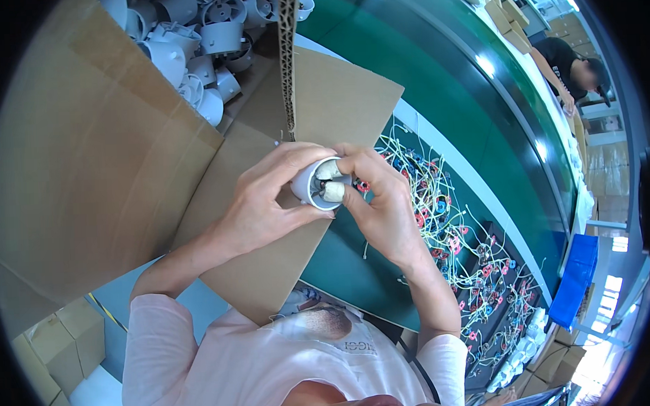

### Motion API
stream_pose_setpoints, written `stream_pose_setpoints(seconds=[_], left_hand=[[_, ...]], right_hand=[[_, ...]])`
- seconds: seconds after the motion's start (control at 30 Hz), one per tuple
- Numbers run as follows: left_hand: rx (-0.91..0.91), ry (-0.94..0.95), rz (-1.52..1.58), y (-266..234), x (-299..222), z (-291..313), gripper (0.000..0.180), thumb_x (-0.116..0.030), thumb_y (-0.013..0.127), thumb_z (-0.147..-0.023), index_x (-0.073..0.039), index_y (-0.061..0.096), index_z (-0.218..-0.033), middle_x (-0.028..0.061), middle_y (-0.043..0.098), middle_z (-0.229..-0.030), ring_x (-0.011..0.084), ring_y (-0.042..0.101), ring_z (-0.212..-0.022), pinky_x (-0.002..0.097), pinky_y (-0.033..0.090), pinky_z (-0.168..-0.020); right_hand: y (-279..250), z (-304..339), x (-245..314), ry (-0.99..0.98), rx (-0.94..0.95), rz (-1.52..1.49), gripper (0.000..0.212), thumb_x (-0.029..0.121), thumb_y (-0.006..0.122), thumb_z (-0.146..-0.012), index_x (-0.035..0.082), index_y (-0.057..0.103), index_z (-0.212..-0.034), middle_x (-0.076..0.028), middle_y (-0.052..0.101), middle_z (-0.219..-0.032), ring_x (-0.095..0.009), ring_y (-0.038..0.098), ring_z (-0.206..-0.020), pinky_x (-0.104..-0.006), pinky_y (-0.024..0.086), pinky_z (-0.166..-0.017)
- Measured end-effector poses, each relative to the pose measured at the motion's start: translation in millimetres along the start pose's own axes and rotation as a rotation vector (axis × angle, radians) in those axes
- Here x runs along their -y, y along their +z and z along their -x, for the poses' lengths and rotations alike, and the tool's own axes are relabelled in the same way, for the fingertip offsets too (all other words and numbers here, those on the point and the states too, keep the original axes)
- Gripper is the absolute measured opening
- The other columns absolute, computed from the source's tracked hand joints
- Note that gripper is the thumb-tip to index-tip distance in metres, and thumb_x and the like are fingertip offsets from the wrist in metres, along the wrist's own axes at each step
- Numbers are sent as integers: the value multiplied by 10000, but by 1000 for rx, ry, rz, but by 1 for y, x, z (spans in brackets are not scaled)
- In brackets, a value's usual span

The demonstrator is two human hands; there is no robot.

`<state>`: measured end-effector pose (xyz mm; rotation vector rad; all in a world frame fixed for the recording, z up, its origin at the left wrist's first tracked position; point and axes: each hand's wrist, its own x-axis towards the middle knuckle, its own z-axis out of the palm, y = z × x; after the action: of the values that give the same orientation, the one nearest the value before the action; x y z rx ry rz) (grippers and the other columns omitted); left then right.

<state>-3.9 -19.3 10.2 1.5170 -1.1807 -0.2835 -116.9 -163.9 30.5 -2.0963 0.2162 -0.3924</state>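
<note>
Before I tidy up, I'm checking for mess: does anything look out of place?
The pale wires beside the right hand look untidy: they lie tangled among red and blue parts, some straying across the green worktop.

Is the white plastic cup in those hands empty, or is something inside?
The cup is not empty: the right hand reaches covered fingertips into it, and something small and dark shows between them.

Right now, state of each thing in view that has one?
left hand: closed around white housing
white housing: held, open end facing camera
right hand: covered fingers inside housing
cardboard box: open, flaps spread
white parts: heaped loose in box
wired parts: heaped, wires tangled
</note>
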Motion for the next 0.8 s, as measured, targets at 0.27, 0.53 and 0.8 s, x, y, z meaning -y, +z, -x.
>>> stream_pose_setpoints(seconds=[0.27, 0.53, 0.8], left_hand=[[-112, -10, -917, -41, -19, -5, 420, -55, 646, -769, -12, 541, -1174, 180, 512, -1211, 339, 507, -1094, 415, 405, -963], [-370, 248, -884, -57, 23, -135, 309, -119, 588, -784, -34, 599, -1081, 165, 590, -1095, 347, 516, -1070, 461, 421, -906], [-351, 107, -654, -40, 55, -109, 289, -158, 518, -861, -49, 559, -1126, 148, 559, -1114, 319, 474, -1094, 487, 384, -905]], right_hand=[[-92, -11, -70, 76, -307, 88, 174, -51, 568, -804, -9, 615, -967, -69, 646, -921, -128, 610, -842, -271, 473, -777], [-155, -43, -156, 329, -340, 539, 233, 107, 587, -809, 24, 634, -1021, -109, 627, -822, -199, 596, -763, -310, 463, -712], [-102, -15, -73, -77, -307, 425, 232, -3, 563, -808, 29, 622, -1030, -169, 634, -983, -321, 622, -911, -367, 500, -750]])
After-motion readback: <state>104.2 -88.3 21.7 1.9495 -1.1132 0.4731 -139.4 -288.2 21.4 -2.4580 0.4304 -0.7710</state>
